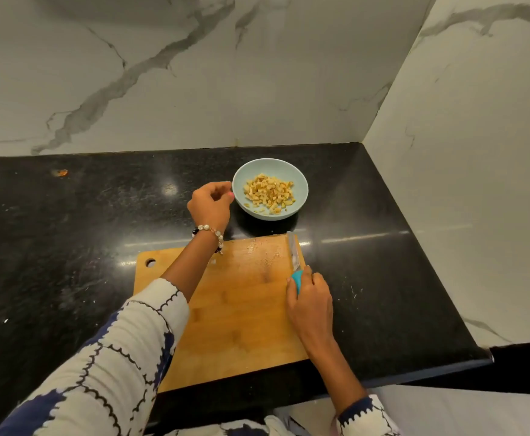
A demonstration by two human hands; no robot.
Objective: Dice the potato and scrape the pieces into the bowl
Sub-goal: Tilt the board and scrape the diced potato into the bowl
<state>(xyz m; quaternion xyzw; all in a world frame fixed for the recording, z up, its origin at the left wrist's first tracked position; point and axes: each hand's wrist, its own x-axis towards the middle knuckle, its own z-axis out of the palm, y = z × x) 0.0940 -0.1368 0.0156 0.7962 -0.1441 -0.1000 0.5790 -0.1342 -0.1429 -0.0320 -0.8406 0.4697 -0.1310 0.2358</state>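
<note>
The right hand (309,305) has its grip closed around the turquoise handle of a small kitchen knife (294,259), fingers curled over the handle, with the steel blade lying along the right edge of the rectangular bamboo cutting board (226,309) and its tip reaching toward the board's far right corner. The left hand (210,204) hangs over the black speckled stone surface (68,247) just beside the left rim of the pale blue round bowl (301,187), its fingers loosely curled with the fingertips drawn together; whether they touch the rim or hold anything cannot be told. A beaded bracelet (208,232) circles the left wrist, and both arms wear white sleeves patterned in dark blue and black. The diced potato pieces (268,192), small yellow-tan cubes, lie heaped inside the bowl, which stands on the surface just beyond the far edge of the board, nearer the far right corner of the surface. The board itself lies near the front edge of the surface, a round hole at its far left corner, and carries only faint wet smears and tiny scraps near its far edge. White marble-patterned walls with grey veins rise behind the far edge and along the right edge of the surface.
</note>
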